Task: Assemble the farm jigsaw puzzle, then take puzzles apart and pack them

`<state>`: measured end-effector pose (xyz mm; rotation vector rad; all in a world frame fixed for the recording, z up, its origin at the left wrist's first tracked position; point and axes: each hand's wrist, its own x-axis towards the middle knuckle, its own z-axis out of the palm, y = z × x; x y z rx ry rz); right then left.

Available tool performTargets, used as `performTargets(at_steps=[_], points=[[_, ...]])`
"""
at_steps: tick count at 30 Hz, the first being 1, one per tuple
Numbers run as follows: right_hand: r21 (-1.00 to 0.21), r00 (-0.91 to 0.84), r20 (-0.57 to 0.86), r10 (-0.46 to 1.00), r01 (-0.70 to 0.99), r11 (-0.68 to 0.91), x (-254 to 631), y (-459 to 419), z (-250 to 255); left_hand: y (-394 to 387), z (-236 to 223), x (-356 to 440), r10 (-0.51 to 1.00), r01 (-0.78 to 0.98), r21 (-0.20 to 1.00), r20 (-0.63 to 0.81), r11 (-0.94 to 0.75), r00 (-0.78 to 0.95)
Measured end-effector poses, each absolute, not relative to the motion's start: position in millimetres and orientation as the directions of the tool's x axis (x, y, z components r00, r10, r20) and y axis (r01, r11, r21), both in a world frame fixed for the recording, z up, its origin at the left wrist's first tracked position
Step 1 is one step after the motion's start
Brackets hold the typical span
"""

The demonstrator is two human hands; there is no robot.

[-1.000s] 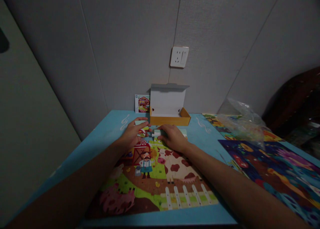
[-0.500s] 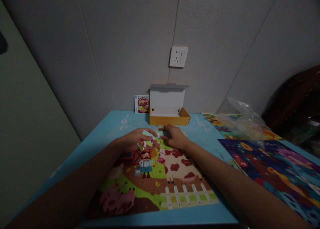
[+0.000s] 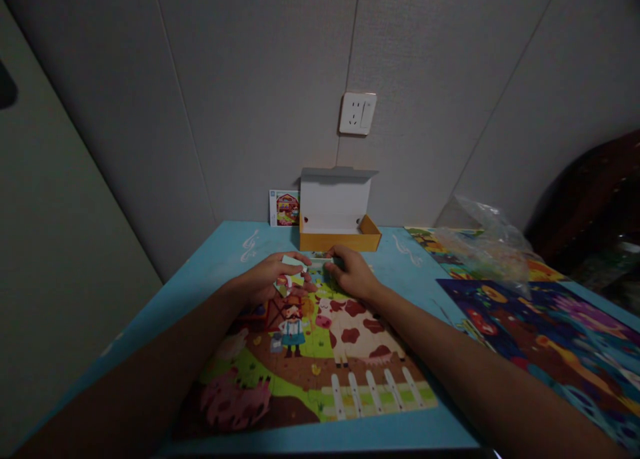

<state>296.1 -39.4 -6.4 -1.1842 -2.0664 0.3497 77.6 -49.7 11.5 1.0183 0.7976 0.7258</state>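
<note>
One desk (image 3: pixel 213 262), one farm puzzle (image 3: pixel 313 379), one open box (image 3: pixel 340 241), a right hand (image 3: pixel 351 272), a left hand (image 3: pixel 270 279), one piece (image 3: pixel 283 283)!
The puzzle lies under and nearer than both hands, stiff-looking but apt to part at its seams if lifted; the box sits just beyond them. The right hand bends its fingers at the puzzle's far end, and whether it pinches anything, can't tell! The left pinches its piece between thumb and fingers: probably light, stiff card, knobs easily creased, so best gripped by the straight edges.
</note>
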Motion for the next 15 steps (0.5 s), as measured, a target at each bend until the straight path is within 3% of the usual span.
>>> performTargets(at_steps=[4,7,9,12,15], points=[[-0.583,-0.318,0.445,0.837,0.606,0.541,297,-38,-9,-45,9,81,0.963,-0.175,0.978,-0.062,0.111,0.263],[-0.615,-0.331,0.438,0.836,0.568,0.547,296,-38,-10,-45,6,87,0.979,0.058,0.988,0.131,-0.142,0.156],[-0.618,-0.359,0.448,0.819,0.537,0.574,294,-38,-10,-49,4,91,0.944,0.210,0.937,0.229,-0.280,0.237],[-0.589,-0.407,0.462,0.788,0.523,0.616,294,-40,-7,-55,5,95,0.856,0.305,0.838,0.312,-0.452,0.412],[-0.534,-0.473,0.453,0.756,0.535,0.655,299,-40,-1,-57,5,96,0.832,0.341,0.799,0.324,-0.495,0.450]])
